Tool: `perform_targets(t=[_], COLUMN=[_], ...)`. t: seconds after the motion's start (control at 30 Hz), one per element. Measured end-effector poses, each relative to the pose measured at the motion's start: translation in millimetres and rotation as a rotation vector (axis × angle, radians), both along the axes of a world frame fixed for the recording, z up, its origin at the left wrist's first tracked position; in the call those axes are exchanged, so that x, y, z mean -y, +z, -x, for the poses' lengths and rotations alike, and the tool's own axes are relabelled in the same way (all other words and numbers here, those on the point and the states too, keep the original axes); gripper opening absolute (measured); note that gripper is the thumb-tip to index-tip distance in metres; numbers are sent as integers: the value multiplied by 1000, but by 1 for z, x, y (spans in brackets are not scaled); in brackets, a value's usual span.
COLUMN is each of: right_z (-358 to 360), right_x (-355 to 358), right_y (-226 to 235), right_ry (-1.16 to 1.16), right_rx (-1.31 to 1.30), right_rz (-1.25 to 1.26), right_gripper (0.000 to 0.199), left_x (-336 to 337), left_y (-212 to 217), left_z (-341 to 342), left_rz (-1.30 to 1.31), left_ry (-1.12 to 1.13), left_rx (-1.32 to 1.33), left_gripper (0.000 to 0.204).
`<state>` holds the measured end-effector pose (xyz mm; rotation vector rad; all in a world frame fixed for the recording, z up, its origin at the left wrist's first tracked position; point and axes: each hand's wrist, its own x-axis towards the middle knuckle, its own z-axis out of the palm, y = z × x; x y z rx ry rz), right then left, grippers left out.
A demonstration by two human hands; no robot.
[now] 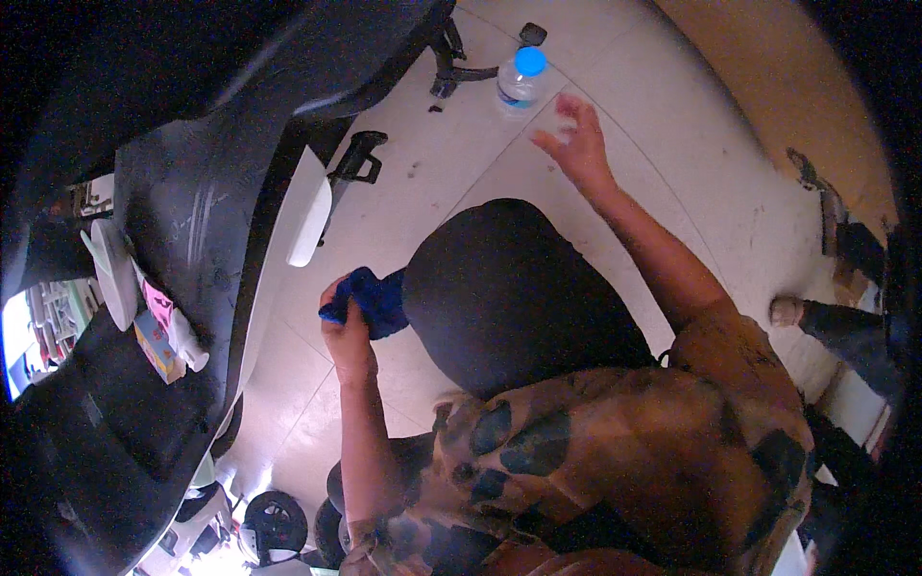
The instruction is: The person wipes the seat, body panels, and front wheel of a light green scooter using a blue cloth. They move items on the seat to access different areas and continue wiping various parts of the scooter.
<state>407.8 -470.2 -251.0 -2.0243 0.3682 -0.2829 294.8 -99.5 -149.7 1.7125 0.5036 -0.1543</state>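
Closest to my camera is the wearer's patterned shirt (615, 461) in brown with dark patches, and just beyond it a dark, rounded knee (509, 288). To the left of the knee I have the left hand (348, 338), its thumb and fingers closed around a bunched blue cloth (373, 302); the cloth's right edge meets the outline of the knee, though I cannot tell whether they touch.

Farther out, on the other side, the right hand (579, 149) reaches forward with its fingers loosely curled and spread apart, grasping nothing that I can see. Near its fingertips, with a gap between, a clear bottle (519, 91) with a bright blue cap stands on the pale tiled floor (672, 115).

Off to my left, a pink-and-white tube (171, 317) lies beside a small box (158, 348) on a large dark surface (206, 206). A white curved panel (310, 209) juts from that surface's edge. Just beyond the bottle I see a small dark object (532, 36) on the tiles.
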Motion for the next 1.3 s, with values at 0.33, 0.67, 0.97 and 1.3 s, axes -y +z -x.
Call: perform_targets(t=[0.33, 0.67, 0.97, 1.3], right_z=[-66, -80, -26, 11], right_x=[13, 244, 225, -48], right_y=[-13, -47, -48, 38], right_ry=[-165, -628, -679, 416], right_rx=[56, 128, 8, -422], right_rz=[133, 513, 221, -1196], right_gripper=[76, 57, 42, 57], left_x=[33, 51, 78, 140], left_y=[-9, 17, 17, 24], left_z=[-1, -37, -80, -134], left_rz=[26, 58, 11, 107], left_ry=[-124, -225, -386, -664], left_rx=[30, 71, 146, 57], left_gripper=[29, 32, 35, 46])
